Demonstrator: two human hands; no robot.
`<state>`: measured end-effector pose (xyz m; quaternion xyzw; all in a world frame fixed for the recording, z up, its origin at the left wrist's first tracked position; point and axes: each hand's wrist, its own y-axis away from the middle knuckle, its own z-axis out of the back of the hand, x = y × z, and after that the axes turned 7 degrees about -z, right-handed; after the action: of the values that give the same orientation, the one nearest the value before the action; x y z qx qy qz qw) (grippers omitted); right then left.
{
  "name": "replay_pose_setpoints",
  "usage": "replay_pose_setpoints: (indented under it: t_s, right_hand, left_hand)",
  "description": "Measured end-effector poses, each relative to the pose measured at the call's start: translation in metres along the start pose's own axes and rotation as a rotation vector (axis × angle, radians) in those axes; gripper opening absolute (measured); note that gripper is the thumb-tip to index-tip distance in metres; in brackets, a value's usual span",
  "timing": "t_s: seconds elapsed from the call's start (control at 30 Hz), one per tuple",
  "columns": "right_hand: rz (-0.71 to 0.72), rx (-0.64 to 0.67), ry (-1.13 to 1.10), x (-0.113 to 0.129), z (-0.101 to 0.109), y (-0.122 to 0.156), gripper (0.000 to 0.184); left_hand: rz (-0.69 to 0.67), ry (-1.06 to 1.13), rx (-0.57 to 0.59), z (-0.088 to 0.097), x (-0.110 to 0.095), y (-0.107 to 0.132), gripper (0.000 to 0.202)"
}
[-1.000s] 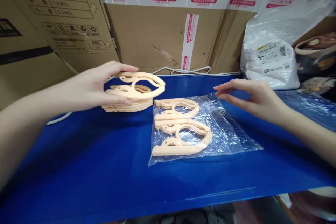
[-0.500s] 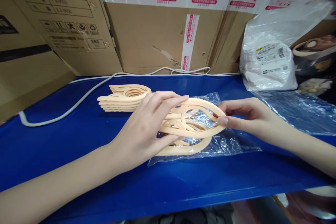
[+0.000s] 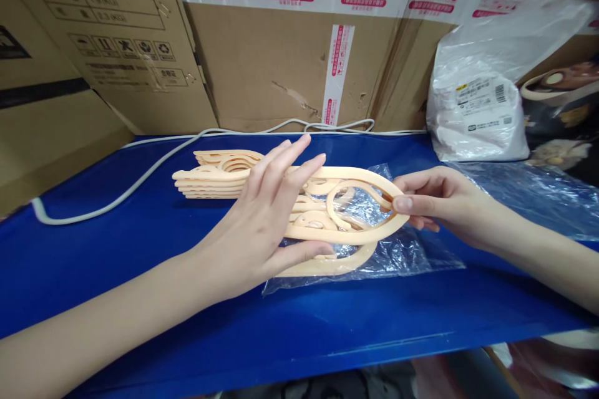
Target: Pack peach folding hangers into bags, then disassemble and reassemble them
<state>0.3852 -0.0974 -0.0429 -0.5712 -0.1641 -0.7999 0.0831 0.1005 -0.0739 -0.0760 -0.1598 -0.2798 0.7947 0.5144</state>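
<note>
A peach plastic folding hanger (image 3: 352,173) is held just above a clear plastic bag (image 3: 414,255) on the blue tabletop (image 3: 140,274). My right hand (image 3: 440,202) pinches the hanger's right end. My left hand (image 3: 262,224) is at its left end, fingers stretched out and spread above it, thumb against its lower edge. More peach hangers (image 3: 327,267) lie inside the bag beneath. A stack of the same hangers (image 3: 213,177) sits behind my left hand.
Cardboard boxes (image 3: 281,62) wall in the back and left. A white cable (image 3: 140,177) runs along the back of the tabletop. A white labelled plastic sack (image 3: 477,106) and crinkled clear film (image 3: 528,199) lie at the right.
My left hand took one hanger off the stack and carried it right over the bag. My right hand took hold of its right end, and my left fingers have now opened out.
</note>
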Motion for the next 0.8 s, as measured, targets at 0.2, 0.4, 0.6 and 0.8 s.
replay_pose_setpoints:
  t_s: [0.2, 0.4, 0.6, 0.8]
  right_hand:
    - [-0.009, 0.030, 0.036, -0.001, 0.001, -0.001, 0.037]
    - [-0.013, 0.041, 0.089, -0.003, 0.003, -0.001, 0.039]
    - [-0.032, 0.052, 0.081, -0.002, 0.003, 0.000, 0.036]
    - [-0.045, 0.030, 0.072, 0.003, 0.000, 0.003, 0.033]
  left_hand:
    - [0.002, -0.075, 0.001, 0.006, -0.001, -0.004, 0.075]
    - [-0.047, -0.188, 0.044, 0.013, 0.000, -0.008, 0.078]
    - [-0.077, -0.188, 0.033, 0.013, 0.000, -0.006, 0.082]
    - [-0.055, -0.164, 0.002, 0.013, -0.004, -0.006, 0.079]
